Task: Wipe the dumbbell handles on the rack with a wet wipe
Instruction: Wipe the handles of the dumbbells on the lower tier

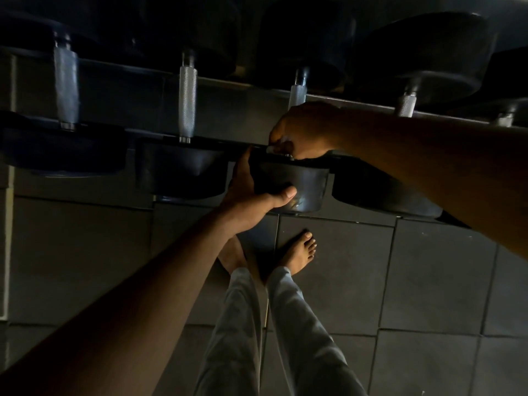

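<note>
Looking down in dim light, we see a dumbbell rack (257,82) running across the top of the view, with bare feet and pale trousers on a dark tiled floor (428,281) below.

Going left to right, the first handle (66,87) and the second handle (187,102) lie bare, each long axis running away from us, from the near weight up to the far weight.

Next comes our left hand (251,192). Its grip is clasped on the near weight (294,185) of the third dumbbell, thumb across the front face, the other fingers hidden behind the left side.

Directly above that weight lies the third handle (297,94), the one being cleaned. Only its upper stretch shows.

Our right hand (303,132) reaches in from the right and covers the lower stretch, its grip closed around the bar with a scrap of white, which we take to be the wet wipe (281,142), bunched under the fingers.

So the uncleaned part of the bar lies straight away from this hand, up the view, and we judge the coming stroke must slide along that axis.

Further right, a fourth handle (405,105) shows above the right forearm. A fifth is barely visible at the edge.

The right hand, already on the bar, is the nearer one for both.
</note>
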Demonstrator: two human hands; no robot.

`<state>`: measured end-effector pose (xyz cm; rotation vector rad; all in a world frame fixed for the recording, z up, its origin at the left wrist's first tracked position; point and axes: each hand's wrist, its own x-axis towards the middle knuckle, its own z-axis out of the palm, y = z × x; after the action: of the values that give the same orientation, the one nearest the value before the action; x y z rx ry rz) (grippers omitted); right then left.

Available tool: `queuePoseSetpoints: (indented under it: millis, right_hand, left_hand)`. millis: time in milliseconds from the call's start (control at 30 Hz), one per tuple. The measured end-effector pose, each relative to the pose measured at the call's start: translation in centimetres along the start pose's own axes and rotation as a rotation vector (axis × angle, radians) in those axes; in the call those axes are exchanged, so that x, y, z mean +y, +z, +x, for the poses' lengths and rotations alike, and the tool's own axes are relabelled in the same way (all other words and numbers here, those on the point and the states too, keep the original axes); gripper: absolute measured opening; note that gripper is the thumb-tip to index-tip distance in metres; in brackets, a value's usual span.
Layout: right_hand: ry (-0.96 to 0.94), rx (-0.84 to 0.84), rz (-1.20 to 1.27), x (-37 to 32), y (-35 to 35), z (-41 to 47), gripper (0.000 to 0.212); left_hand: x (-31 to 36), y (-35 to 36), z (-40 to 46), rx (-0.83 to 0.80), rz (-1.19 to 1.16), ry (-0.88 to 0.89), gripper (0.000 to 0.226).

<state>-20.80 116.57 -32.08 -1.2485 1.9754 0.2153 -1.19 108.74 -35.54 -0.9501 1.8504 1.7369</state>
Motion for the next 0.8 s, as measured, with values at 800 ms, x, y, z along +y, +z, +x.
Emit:
queuePoseSetpoints:
  millis: [800]
  right_hand:
    - [0.525,0.812,0.945,11.2,7.1,-17.8,0.013]
  left_hand:
    - [10.7,13.4,-1.5,0.062,0.392,0.318,0.092]
